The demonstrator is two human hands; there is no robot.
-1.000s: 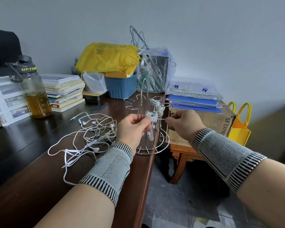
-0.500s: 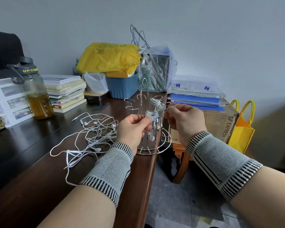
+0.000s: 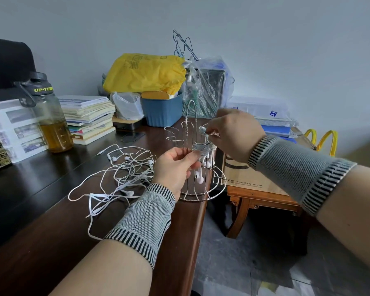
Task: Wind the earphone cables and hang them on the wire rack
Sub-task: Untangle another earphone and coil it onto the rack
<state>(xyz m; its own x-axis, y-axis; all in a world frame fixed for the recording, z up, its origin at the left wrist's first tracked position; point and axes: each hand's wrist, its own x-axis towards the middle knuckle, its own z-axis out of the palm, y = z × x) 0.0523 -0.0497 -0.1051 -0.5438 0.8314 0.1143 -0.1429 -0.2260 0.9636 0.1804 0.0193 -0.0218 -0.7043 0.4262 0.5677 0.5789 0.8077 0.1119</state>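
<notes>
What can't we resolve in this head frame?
- Right hand fingertips at the wire rack: curled away from the camera, so the exact grip is hidden.
- Wound earphone bundle: left hand covers part, and the turns are too fine to count.
- Loose earphones: tangled; the number of sets is unclear.
- Bottle label: cut off by the curve of the bottle.

Both hands [image 3: 175, 167] at wire rack [image 3: 192, 150], wound earphones [image 3: 201, 148] pinched.

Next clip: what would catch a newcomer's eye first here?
Both hands meet at the wire rack near the table's right edge: the left hand pinches a wound earphone bundle, the right hand works higher up. Left of the rack sprawls a white earphone tangle; a yellow bag sits behind.
</notes>
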